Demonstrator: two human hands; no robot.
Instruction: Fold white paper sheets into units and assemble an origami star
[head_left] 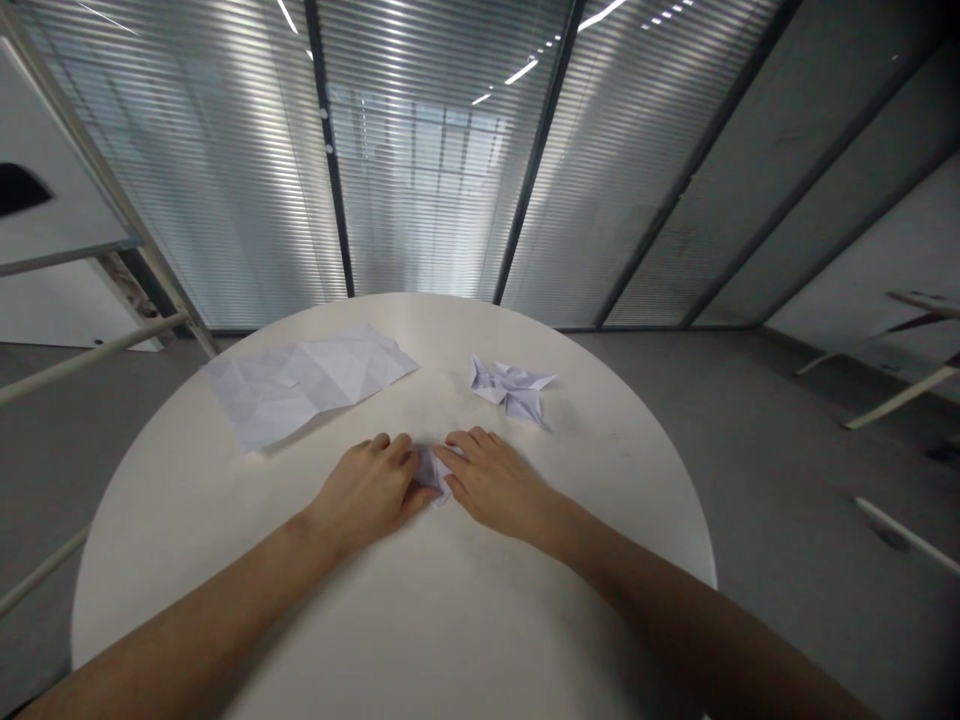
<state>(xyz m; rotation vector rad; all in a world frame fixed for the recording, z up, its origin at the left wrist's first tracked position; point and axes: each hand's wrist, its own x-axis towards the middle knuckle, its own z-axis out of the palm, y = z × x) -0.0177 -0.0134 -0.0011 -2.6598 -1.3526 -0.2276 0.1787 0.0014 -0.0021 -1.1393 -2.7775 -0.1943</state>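
White tabletop (420, 620) — paper star (514, 385) seemingly finished, creased sheet (307, 385) spread; left hand (367, 487) and right hand (499, 485), fingers curled, pinch folded paper (429, 470) — likely unfinished.

I lean over a round white table (480, 620); on its far left lies a large creased white sheet of paper (300, 385), and on its far right a pointed folded-paper shape (510, 388). Beyond it I see a glass partition with horizontal blinds (442, 210), divided by dark uprights (334, 180) and streaked with bright light reflections (521, 72). On my left, a whiteboard (71, 195) stands on a cream tubular frame (94, 355). To my right, pale furniture legs (900, 398) stand on grey floor (750, 430) before a light wall (855, 270).
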